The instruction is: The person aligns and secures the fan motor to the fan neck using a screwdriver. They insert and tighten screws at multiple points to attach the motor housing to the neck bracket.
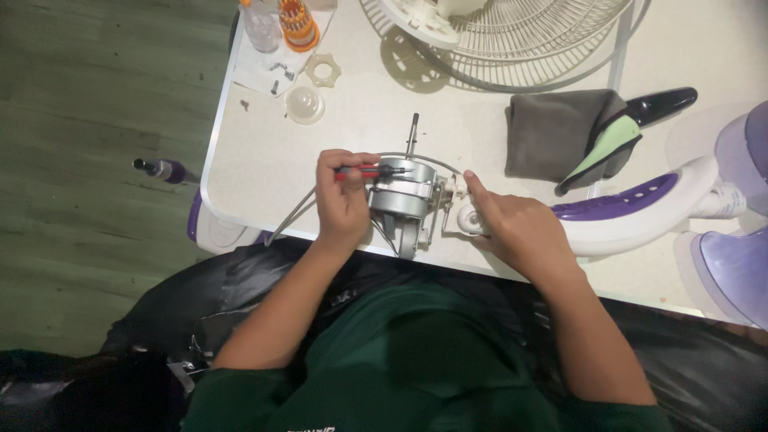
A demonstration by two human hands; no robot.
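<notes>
From the head camera: the left hand (344,200) is clamped around a red-handled screwdriver (370,170), tip pressed to the top of the grey fan motor (402,198) sitting just right of that fist. The right hand (512,224) closes on the white fan neck (466,214) at the motor's far side, forefinger stretched toward it. Beyond the right grip lie a folded grey cloth (552,132) and a wire fan grille (528,44).

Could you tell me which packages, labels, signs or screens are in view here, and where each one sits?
Bit set: top left of table, round orange holder with bits upright.
Clear bottle: just left of it, label unreadable.
Paper sheet: under both, white, holding small screws.
No signs or screens.
</notes>
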